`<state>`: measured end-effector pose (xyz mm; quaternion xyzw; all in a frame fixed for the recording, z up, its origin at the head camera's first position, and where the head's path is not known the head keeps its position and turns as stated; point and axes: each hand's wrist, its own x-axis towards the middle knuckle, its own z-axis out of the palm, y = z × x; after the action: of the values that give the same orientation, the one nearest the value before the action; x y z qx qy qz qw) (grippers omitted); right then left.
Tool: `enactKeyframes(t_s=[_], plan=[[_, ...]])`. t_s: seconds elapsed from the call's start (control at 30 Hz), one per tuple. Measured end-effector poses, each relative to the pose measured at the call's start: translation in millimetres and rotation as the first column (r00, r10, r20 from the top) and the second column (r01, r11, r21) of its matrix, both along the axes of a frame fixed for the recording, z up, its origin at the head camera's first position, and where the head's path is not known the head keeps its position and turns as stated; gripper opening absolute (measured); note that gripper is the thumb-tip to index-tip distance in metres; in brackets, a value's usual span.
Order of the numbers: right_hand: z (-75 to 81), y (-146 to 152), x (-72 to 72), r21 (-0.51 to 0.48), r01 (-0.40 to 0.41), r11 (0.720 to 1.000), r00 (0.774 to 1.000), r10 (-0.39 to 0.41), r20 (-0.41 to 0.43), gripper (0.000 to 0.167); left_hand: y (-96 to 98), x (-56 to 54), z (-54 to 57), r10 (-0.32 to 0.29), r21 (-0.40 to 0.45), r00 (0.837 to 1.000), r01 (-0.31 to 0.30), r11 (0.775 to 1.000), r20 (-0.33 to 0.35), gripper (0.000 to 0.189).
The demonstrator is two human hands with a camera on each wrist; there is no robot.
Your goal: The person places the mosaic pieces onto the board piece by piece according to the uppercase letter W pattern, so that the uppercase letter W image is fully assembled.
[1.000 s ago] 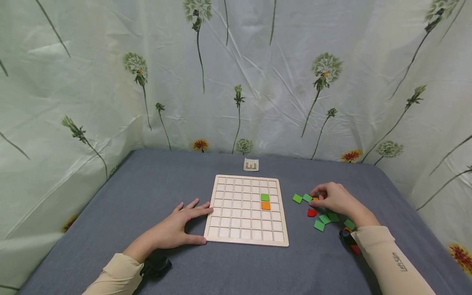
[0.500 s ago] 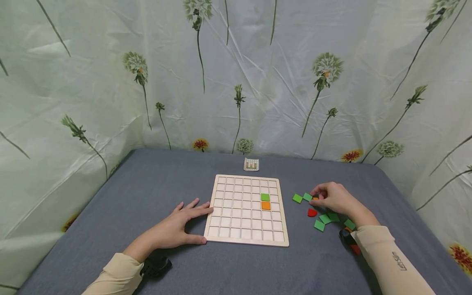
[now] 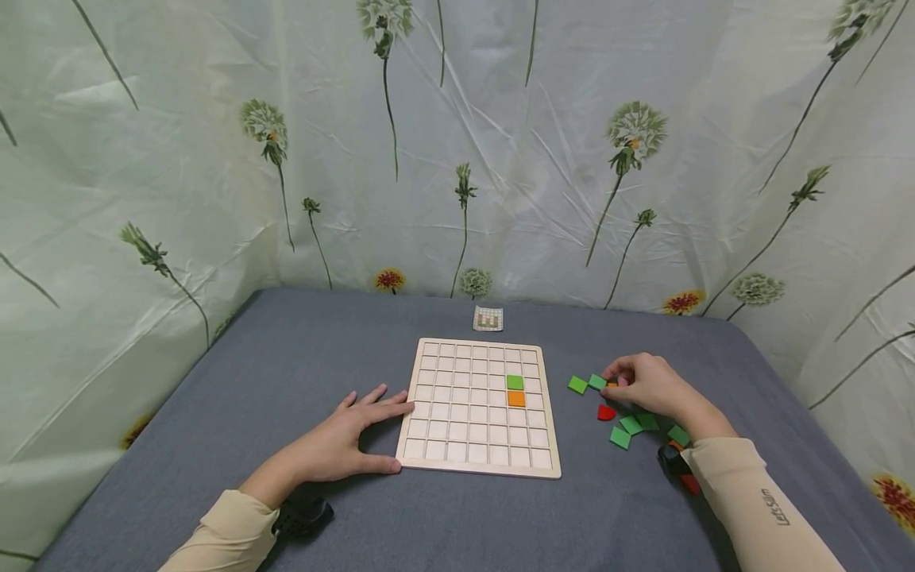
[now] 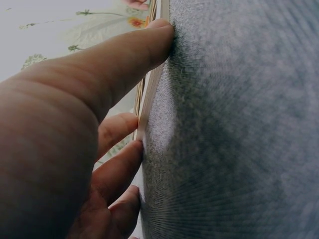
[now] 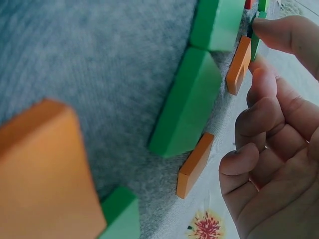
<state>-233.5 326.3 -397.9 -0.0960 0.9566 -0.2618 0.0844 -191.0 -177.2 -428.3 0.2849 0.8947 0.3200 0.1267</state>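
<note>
1. The left hand (image 3: 346, 438) lies with its grip wide, thumb and fingertips touching the left edge of the board (image 3: 457, 412); probably this steadies it.
2. The right hand (image 3: 650, 387) has a narrow grip, thumb and forefinger pinching a green tile (image 3: 596, 382) at the table, right of the board; edges likely give the surest hold on something so flat.
3. A green square (image 3: 515, 382) and an orange square (image 3: 516, 398) fill adjoining cells; beyond, a card (image 3: 488, 319) (print too small to read) lies presumably for easy viewing.
</note>
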Motion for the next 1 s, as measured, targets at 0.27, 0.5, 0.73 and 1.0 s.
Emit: enactKeyframes(t_s=[0.27, 0.5, 0.73, 1.0], plan=[[0.9, 2.3, -0.8, -0.016, 0.003, 1.000, 1.000, -0.003, 0.002, 0.024, 0.1, 0.1, -0.3, 0.001, 0.004, 1.000, -0.001, 1.000, -0.003, 0.086], [4.1, -0.6, 0.0, -0.029, -0.008, 1.000, 1.000, 0.007, -0.010, 0.025, -0.8, 0.0, -0.6, 0.000, 0.007, 1.000, 0.000, 1.000, 0.004, 0.086], [8.4, -9.3, 2.7, -0.048, -0.024, 0.999, 1.000, 0.024, -0.010, 0.024, -0.2, -0.1, -0.3, 0.001, 0.007, 1.000, -0.001, 1.000, 0.008, 0.086], [12.3, -22.9, 4.0, -0.070, -0.073, 0.995, 0.997, 0.071, -0.036, 0.022, 0.0, -0.1, -0.1, 0.003, 0.009, 1.000, -0.003, 1.000, 0.006, 0.085]])
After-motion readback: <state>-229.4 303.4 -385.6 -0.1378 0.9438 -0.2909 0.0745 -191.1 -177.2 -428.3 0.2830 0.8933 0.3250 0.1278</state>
